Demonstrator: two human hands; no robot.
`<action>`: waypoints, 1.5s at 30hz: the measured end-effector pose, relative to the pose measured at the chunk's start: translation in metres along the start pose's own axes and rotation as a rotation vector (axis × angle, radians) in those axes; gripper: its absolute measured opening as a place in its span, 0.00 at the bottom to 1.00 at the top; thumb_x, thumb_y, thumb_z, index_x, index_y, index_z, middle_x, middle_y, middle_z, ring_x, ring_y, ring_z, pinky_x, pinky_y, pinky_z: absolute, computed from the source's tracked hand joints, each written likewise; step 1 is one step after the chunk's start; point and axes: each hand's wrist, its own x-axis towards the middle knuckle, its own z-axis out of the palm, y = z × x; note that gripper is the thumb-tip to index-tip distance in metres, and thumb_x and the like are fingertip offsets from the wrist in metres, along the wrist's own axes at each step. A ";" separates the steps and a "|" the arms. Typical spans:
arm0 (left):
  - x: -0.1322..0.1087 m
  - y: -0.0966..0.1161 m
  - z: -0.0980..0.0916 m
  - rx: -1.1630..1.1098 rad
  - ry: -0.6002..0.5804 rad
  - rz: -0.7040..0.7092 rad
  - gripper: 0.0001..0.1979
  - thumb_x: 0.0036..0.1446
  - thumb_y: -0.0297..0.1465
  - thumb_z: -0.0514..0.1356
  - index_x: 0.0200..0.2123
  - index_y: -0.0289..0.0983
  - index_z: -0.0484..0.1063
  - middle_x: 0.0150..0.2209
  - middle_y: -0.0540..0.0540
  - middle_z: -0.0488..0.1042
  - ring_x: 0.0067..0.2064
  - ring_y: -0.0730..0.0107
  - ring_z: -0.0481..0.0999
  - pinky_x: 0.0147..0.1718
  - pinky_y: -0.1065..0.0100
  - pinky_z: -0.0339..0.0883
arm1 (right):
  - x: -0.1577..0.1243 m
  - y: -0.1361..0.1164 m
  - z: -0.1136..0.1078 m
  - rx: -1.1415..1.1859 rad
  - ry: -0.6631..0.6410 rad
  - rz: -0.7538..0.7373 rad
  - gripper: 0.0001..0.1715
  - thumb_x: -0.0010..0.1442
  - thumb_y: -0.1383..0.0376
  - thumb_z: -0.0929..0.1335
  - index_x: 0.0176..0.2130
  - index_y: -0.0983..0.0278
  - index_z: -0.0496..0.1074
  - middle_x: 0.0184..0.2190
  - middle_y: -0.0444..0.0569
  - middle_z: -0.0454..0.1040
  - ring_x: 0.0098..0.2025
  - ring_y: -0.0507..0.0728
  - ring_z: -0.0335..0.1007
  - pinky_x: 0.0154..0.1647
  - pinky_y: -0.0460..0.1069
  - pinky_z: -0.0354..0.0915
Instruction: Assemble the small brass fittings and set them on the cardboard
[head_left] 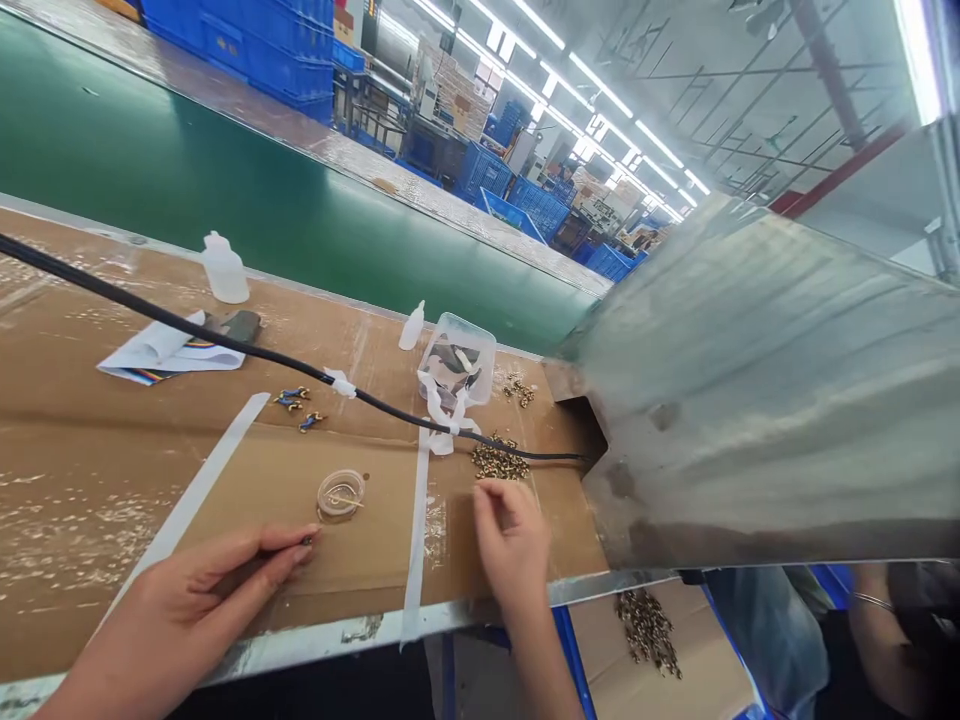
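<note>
My left hand [202,590] lies on the cardboard-covered bench [90,470], its thumb and fingers pinched on a thin dark stick whose tip points toward a small clear round dish [340,493]. My right hand [511,540] hovers with curled fingers just below a pile of small brass parts [497,460]; whether it holds one is hidden. A black cable [225,340] runs across the bench above both hands. Three small blue-and-gold parts [298,405] lie left of the dish.
A clear plastic tub [459,357], two white squeeze bottles [224,268] [412,326] and folded paper [161,352] sit farther back. A green conveyor belt [225,190] runs behind. A grey metal chute [750,400] fills the right. More brass parts [649,630] lie on lower cardboard; another person's arm [877,620] shows there.
</note>
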 end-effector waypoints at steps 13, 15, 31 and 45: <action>-0.008 0.034 0.007 -0.029 -0.232 -0.002 0.11 0.57 0.37 0.59 0.38 0.40 0.77 0.34 0.47 0.80 0.35 0.65 0.80 0.35 0.73 0.75 | 0.000 0.047 -0.025 -0.174 -0.159 0.062 0.14 0.59 0.59 0.63 0.35 0.63 0.75 0.32 0.50 0.75 0.32 0.58 0.72 0.34 0.51 0.64; -0.010 0.037 0.008 -0.048 -0.233 0.019 0.10 0.58 0.35 0.58 0.38 0.40 0.77 0.33 0.46 0.80 0.35 0.66 0.80 0.34 0.73 0.75 | 0.000 0.052 -0.030 -0.173 -0.181 0.060 0.15 0.58 0.58 0.63 0.36 0.63 0.75 0.33 0.51 0.75 0.32 0.60 0.72 0.34 0.52 0.64; -0.008 0.050 0.004 -0.064 -0.247 0.106 0.09 0.58 0.28 0.56 0.39 0.39 0.77 0.29 0.50 0.78 0.30 0.73 0.77 0.30 0.76 0.71 | -0.053 -0.064 0.033 0.998 -0.536 0.474 0.13 0.55 0.58 0.72 0.32 0.66 0.72 0.24 0.46 0.73 0.27 0.52 0.71 0.30 0.46 0.67; -0.008 0.050 0.004 -0.044 -0.270 0.145 0.09 0.60 0.27 0.56 0.39 0.39 0.76 0.31 0.50 0.78 0.33 0.74 0.76 0.33 0.75 0.68 | -0.054 -0.070 0.038 1.015 -0.486 0.433 0.10 0.57 0.60 0.71 0.32 0.65 0.73 0.27 0.45 0.73 0.31 0.51 0.67 0.33 0.44 0.64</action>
